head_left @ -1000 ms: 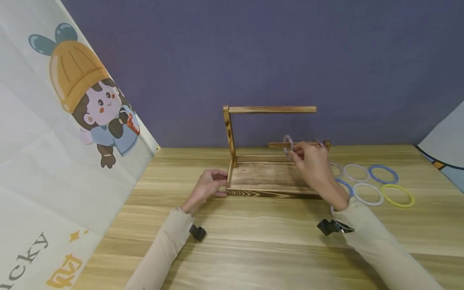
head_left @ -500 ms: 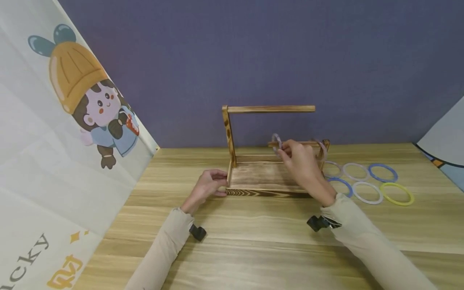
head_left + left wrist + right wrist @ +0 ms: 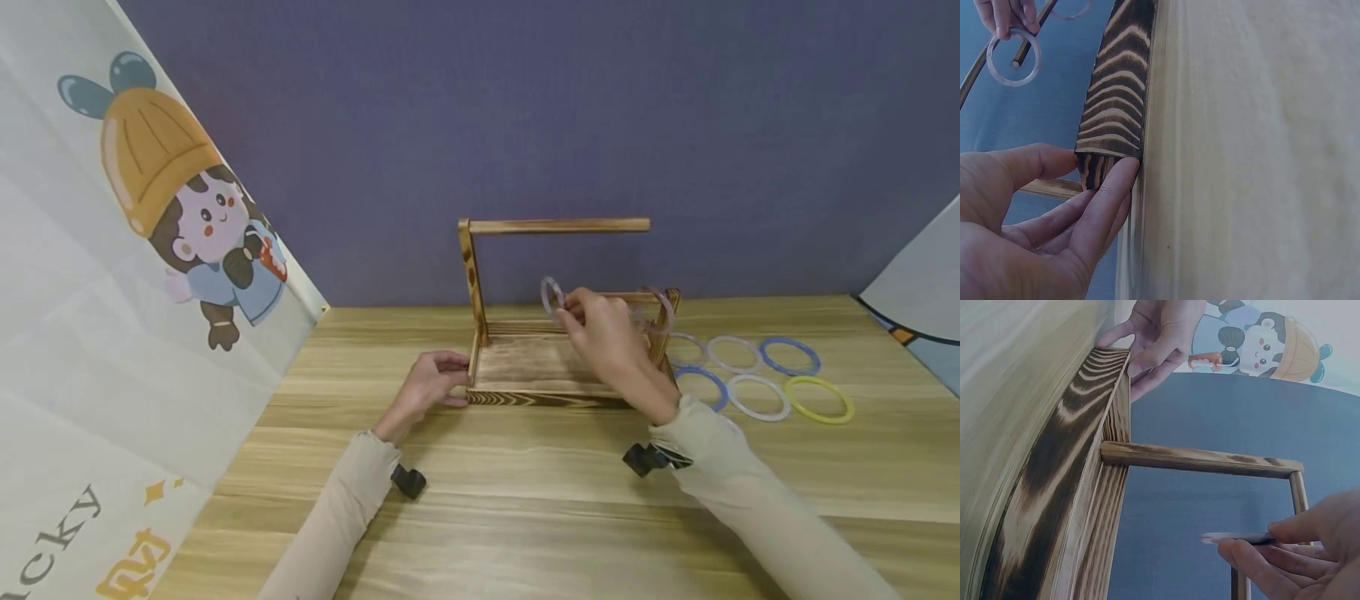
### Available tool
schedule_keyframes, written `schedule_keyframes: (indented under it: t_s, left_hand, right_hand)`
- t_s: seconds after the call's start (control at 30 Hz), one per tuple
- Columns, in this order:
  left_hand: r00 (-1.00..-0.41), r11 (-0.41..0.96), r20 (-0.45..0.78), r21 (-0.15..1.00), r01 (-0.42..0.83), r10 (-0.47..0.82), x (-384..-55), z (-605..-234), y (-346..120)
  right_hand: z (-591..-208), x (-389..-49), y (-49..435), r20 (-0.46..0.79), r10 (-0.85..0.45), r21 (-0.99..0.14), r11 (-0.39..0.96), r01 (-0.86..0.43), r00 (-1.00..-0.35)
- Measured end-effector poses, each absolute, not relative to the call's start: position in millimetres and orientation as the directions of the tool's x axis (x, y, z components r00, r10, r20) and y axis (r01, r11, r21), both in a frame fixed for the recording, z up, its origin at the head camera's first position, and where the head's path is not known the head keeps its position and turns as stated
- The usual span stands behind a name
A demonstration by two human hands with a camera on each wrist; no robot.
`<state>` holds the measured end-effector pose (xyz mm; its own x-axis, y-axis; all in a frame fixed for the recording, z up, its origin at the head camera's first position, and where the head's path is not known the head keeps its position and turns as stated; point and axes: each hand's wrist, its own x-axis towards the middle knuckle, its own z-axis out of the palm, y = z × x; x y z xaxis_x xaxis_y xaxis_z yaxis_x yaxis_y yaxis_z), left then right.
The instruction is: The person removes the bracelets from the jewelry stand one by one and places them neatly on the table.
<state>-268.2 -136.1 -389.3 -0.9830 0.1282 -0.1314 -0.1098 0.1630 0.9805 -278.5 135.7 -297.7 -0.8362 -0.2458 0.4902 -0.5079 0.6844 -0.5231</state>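
Observation:
My right hand pinches a translucent pale-purple bangle between thumb and fingers, upright at the free left end of a lower wooden bar. In the left wrist view the bar's tip shows within the opening of the bangle; I cannot tell whether it passes through. Another pinkish bangle hangs at the bar's right post. My left hand grips the left front corner of the wooden bangle stand, thumb and fingers on either side of its striped edge.
Above, an upper bar runs right from the left post. Right of the stand, several bangles lie flat on the table, among them blue, white and yellow. A dark-blue backdrop stands behind.
My right hand has moved left along the lower bar, bringing the pale-purple bangle from around the bar to its free end. The left hand keeps its grip on the corner.

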Motion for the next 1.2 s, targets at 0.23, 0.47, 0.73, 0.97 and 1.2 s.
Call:
schedule_keyframes:
  t_s: [0.23, 0.47, 0.73, 0.97, 1.2]
  left_hand:
    - [-0.986, 0.158, -0.124, 0.982, -0.106, 0.111, -268, -391, -134]
    - [-0.984, 0.162, -0.132, 0.980, -0.112, 0.116, -269, -392, -135]
    - [-0.987, 0.174, -0.123, 0.979, -0.104, 0.102, -270, -392, -134]
    - [-0.989, 0.184, -0.133, 0.976, -0.118, 0.071, -266, -391, -133]
    - [-0.990, 0.186, -0.121, 0.977, -0.104, 0.079, -262, -390, -131]
  right_hand:
    - [-295, -272, 143, 0.515, -0.251, -0.525, 0.664, -0.533, -0.820]
    - [-291, -262, 159, 0.510, -0.252, -0.557, 0.632, -0.539, -0.822]
    - [-286, -249, 185, 0.572, -0.235, -0.547, 0.604, -0.579, -0.785]
    - [-285, -239, 211, 0.586, -0.228, -0.524, 0.627, -0.577, -0.778]
    - [-287, -227, 231, 0.594, -0.220, -0.509, 0.642, -0.573, -0.774]
